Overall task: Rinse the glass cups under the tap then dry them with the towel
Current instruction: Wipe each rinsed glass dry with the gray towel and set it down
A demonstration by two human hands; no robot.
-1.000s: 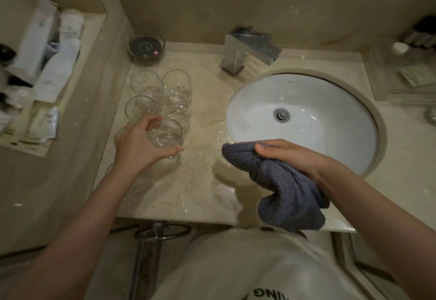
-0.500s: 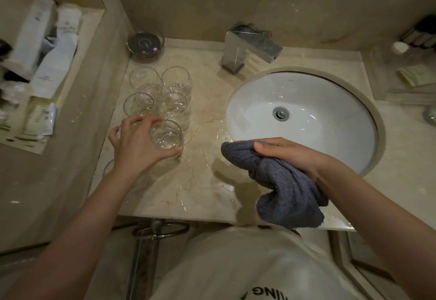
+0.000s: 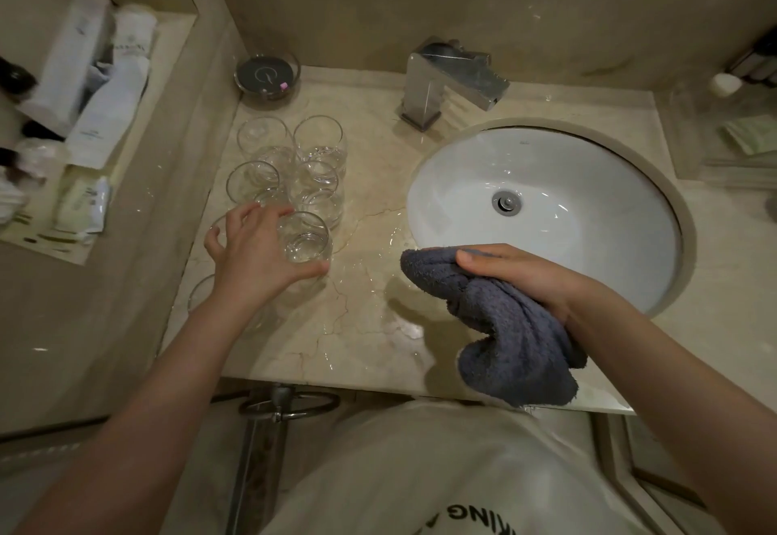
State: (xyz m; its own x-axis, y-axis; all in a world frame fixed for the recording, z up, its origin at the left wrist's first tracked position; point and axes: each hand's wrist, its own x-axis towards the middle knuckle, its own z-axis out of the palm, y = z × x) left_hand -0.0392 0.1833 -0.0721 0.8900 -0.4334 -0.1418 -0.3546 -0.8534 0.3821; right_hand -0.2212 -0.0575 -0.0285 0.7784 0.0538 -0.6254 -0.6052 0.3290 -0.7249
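From the head camera, looking down, a beige marble tabletop (image 3: pixel 370 337) carries a cluster of clear glass cups on its left part, a round white sink basin (image 3: pixel 588 181) sunk into its right part, and a square chrome tap (image 3: pixel 445 80) standing behind the basin's left rim with its spout angled toward the bowl. The left hand (image 3: pixel 256 257) reaches over the nearest glass cup (image 3: pixel 305 240), which stands upright on the tabletop; the thumb lies against the cup's near side and the fingers spread above and to the left of its rim, so the grip is wide and loose around the cup rather than tight. Just behind it stand four more glass cups (image 3: pixel 294 160) in two close rows, touching or nearly touching, and part of another cup rim (image 3: pixel 197 295) shows beside the left wrist. Puddles and drops of water (image 3: pixel 378 248) glisten on the stone between the cups and the basin. The right hand (image 3: pixel 521 274) hovers over the basin's near left rim, its grip closed round a bunched dark grey towel (image 3: pixel 504 337) that hangs down below the palm toward the tabletop's front edge. A small round glass dish (image 3: pixel 267 76) sits in the back left corner, and a recessed shelf (image 3: pixel 168 72) on the left wall holds white packets.
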